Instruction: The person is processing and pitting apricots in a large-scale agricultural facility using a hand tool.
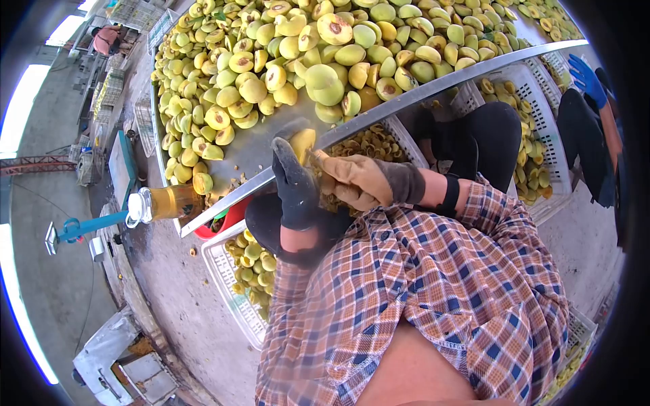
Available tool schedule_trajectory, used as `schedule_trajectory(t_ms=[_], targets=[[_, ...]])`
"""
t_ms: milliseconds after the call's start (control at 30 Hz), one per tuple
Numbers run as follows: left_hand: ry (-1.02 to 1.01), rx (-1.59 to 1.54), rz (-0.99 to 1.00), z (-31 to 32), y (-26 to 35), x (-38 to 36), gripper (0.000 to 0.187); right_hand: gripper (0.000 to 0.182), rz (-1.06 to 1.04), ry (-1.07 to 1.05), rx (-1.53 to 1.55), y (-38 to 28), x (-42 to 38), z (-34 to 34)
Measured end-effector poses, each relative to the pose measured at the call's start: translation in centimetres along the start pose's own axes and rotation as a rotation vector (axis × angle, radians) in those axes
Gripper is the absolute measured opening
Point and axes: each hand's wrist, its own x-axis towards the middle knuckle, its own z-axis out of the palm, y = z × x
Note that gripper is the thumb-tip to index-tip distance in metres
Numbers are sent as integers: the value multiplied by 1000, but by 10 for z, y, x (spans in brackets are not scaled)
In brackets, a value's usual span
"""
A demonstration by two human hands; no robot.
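Gloved hands at the fruit table
Left hand point(296, 186) and right hand point(354, 181) both grip a yellow fruit half point(302, 142) at the metal table point(254, 152) edge; white crates point(223, 271) below hold more halves.

the peach piece point(302, 143) is mostly hidden behind the dark glove of the left hand point(296, 186). whatever the right hand point(355, 181) grips is too covered to tell. the plaid sleeves hide most of the crate point(227, 274) below.
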Motion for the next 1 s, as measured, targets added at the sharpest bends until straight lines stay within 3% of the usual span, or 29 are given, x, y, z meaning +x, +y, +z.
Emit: schedule_trajectory(t_ms=[33, 67, 167, 267, 367, 433, 533, 600, 633, 667, 700, 733, 767, 833, 867, 900, 967, 1000], targets=[[-43, 72, 59, -7, -6, 0, 52, 45, 40, 34, -13, 3, 2, 4], [-30, 56, -107, -4, 11, -2, 50, 45, -69, 82, -148, 16, 14, 2], [-258, 53, -178, -16, 18, 7, 49, 46, -280, 102, -399, 24, 22, -4], [-274, 485, 348, -24, -7, 13, 44, 48, 77, -60, -144, 7, 0, -1], [-662, 162, 82, -41, -9, 35, 30, 49, 54, -269, 78, 18, 2, -11], [-524, 657, 602, -39, -10, 28, 36, 49, 70, -210, 112, 24, -1, -11], [-724, 596, 514, -42, -18, 35, 33, 48, 174, -339, 260, 35, -1, -25], [-939, 796, -53, -1, 18, 42, 32, 47, 286, -542, 424, 48, 6, -37], [-1018, 881, -350, 15, 30, 47, 33, 48, 293, -431, 303, 43, 2, -34], [-750, 628, 584, 7, 14, 52, 25, 49, 305, -326, 182, 33, -5, -26], [-523, 431, 455, -3, 2, 50, 23, 50, 306, -216, 56, 25, -6, -24], [-512, 620, 228, -16, -13, 69, 29, 50, 83, -65, -206, 28, -10, -28], [-498, 803, -7, -27, -29, 88, 37, 52, 22, 209, -459, 25, -12, -31], [-627, 1199, -122, -11, -13, 93, 50, 51, 3, 411, -539, 35, -5, -65], [-681, 1401, -184, -5, -8, 94, 57, 46, -186, 452, -653, 59, 10, -94], [-660, 1414, -162, 2, -12, 96, 62, 42, -380, 488, -769, 91, 33, -130], [-615, 1443, -115, 18, -27, 100, 72, 39, -468, 513, -798, 93, 41, -138], [-581, 1316, -135, 12, -37, 104, 67, 42, -361, 504, -711, 90, 42, -136]])
